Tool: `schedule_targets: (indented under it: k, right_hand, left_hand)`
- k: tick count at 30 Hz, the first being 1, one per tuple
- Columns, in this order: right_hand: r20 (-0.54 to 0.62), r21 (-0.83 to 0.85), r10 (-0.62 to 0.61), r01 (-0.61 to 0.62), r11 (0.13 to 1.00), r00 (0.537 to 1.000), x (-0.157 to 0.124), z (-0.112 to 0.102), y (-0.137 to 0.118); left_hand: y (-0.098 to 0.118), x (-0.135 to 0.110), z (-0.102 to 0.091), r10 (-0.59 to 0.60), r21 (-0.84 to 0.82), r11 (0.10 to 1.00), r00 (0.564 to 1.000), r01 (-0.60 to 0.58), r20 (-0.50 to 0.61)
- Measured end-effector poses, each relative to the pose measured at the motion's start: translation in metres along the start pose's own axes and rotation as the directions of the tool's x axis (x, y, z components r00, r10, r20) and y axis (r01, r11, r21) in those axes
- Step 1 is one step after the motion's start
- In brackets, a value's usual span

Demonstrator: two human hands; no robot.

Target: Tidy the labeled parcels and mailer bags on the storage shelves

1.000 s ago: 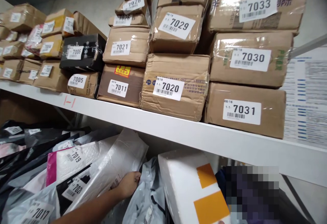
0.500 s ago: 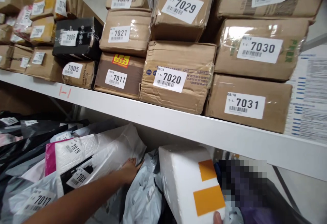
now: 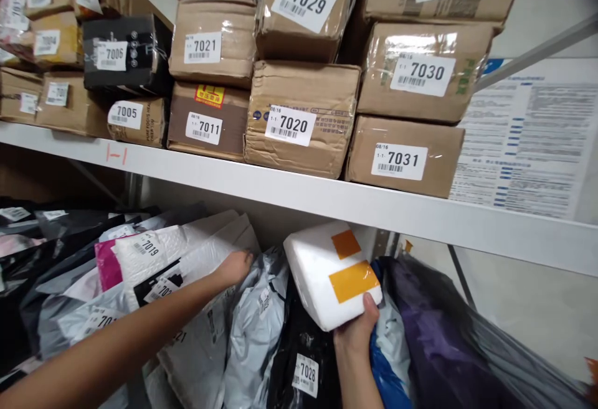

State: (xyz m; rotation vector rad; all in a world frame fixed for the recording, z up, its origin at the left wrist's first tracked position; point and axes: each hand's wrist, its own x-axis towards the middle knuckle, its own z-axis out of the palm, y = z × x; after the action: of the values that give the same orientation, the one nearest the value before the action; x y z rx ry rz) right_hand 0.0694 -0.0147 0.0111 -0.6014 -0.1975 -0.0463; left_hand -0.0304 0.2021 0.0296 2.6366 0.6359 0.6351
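My right hand point(image 3: 357, 325) grips a white foam box point(image 3: 311, 272) from below, its thumb on the face with two orange tape patches. The box is tilted and sits above a black parcel bag point(image 3: 306, 340) labelled 7028. My left hand point(image 3: 237, 267) reaches across to the upper right edge of the grey-white mailing bags point(image 3: 200, 328). Its fingers are curled, and their tips are hidden. Just right of that hand stands a pale blue-grey mailing bag point(image 3: 255, 328). A white padded mailer point(image 3: 161, 241) labelled 7019 leans at the left.
A white shelf beam point(image 3: 280, 182) crosses above my hands. Numbered cardboard boxes, among them 7020 point(image 3: 299, 154) and 7031 point(image 3: 369, 154), stand on that shelf. At the lower right is a purple and black bag point(image 3: 434, 328). A printed sheet point(image 3: 555, 147) hangs behind the rack.
The foam box has risen in view and turned, and more of my right hand now shows below it. My left hand's fingers have curled in. The whole view has shifted, showing more at the right.
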Motion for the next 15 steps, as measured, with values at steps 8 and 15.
schedule_targets:
  k: [8,15]
  right_hand:
    - [0.306,-0.313,-0.367,0.457,0.833,0.878,0.055,0.009,-0.034]
    - [0.725,-0.532,-0.078,0.628,0.568,0.685,0.068,0.007,-0.007]
  left_hand:
    - [0.008,-0.076,-0.023,0.242,0.243,0.909,0.902,-0.339,0.356]
    - [0.053,-0.097,-0.017,0.121,0.469,0.868,0.985,-0.163,0.119]
